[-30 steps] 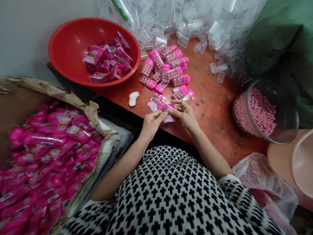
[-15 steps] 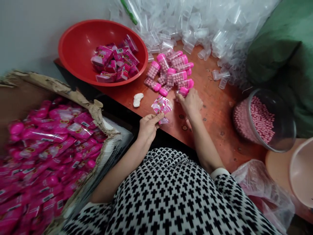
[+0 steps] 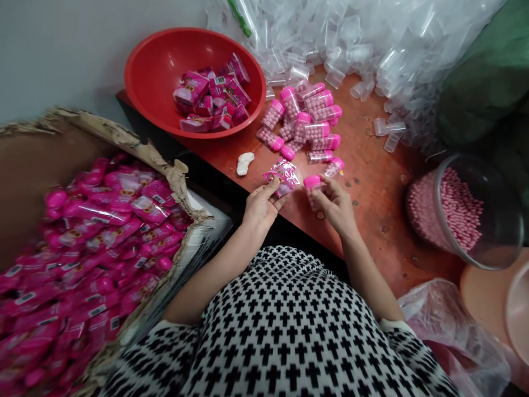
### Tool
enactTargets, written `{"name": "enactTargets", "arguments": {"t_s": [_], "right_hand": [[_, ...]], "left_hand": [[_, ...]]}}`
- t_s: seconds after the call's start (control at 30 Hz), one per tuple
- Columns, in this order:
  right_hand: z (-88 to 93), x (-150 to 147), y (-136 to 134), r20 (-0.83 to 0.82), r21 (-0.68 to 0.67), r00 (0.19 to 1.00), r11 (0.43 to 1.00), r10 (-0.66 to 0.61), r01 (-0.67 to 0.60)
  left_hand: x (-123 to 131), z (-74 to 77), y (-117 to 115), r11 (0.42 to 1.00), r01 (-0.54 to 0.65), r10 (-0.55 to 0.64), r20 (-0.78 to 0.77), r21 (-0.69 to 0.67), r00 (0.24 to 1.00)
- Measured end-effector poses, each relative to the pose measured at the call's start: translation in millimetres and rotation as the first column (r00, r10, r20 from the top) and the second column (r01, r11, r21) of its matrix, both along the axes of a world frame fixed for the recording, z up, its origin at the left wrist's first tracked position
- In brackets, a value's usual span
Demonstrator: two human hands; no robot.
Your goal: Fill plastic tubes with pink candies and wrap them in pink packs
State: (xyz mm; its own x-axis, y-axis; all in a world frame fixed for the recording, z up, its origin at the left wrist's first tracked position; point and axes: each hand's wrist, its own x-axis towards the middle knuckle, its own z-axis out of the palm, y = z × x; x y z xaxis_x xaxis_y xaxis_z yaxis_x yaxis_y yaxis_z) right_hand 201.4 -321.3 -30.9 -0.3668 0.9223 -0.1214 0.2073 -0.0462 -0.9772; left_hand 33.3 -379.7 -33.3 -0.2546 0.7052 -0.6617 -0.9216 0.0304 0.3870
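My left hand is closed at the near end of pink printed plastic wrappers, its thumb on the upper side; they lie by the table's front edge. Just right of them, my right hand grips a small clear bottle with a pink cap, its cap end pointing away from me. Beyond both hands lies a heap of capped bottles filled with pink beads. One bottle rests apart at the heap's near right side. A white crumpled lump sits left of the wrappers.
A red bowl holds pink packets at the back left. The torn cardboard box at left is full of pink wrapped bottles. Clear empty tubes pile up behind. A clear tub of pink beads stands right.
My right hand has come back from the heap towards me with a capped bottle in it. My left hand stays at the wrappers. The view has shifted slightly left.
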Motion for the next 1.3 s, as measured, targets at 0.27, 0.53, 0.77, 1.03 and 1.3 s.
{"name": "enactTargets", "arguments": {"t_s": [0.27, 0.53, 0.77, 1.03, 1.3], "right_hand": [[9.8, 21, -2, 0.742, 0.403, 0.663, 0.855, -0.097, -0.326], [7.0, 13, -8, 0.642, 0.376, 0.765, 0.894, -0.06, -0.245], [7.7, -17, -50, -0.069, -0.136, 0.994, 0.986, 0.088, -0.097], [-1.9, -32, -54, -0.1, -0.156, 0.993, 0.985, 0.059, -0.075], [-5.9, -32, -52, -0.141, -0.139, 0.987, 0.985, 0.079, -0.099]], "left_hand": [[3, 2.8, 2, 0.999, -0.05, 0.05, 0.006, -0.013, 0.999], [4, 6.2, 2, 0.995, -0.083, 0.088, 0.087, -0.062, 0.992], [5, -0.7, 4, 0.997, -0.08, 0.078, 0.109, 0.006, 0.991], [16, 7.1, 1, 0.995, 0.007, -0.009, 0.013, 0.101, 1.0], [13, 6.0, -3, 0.961, 0.202, -0.174, -0.158, 0.188, 0.972]]}}
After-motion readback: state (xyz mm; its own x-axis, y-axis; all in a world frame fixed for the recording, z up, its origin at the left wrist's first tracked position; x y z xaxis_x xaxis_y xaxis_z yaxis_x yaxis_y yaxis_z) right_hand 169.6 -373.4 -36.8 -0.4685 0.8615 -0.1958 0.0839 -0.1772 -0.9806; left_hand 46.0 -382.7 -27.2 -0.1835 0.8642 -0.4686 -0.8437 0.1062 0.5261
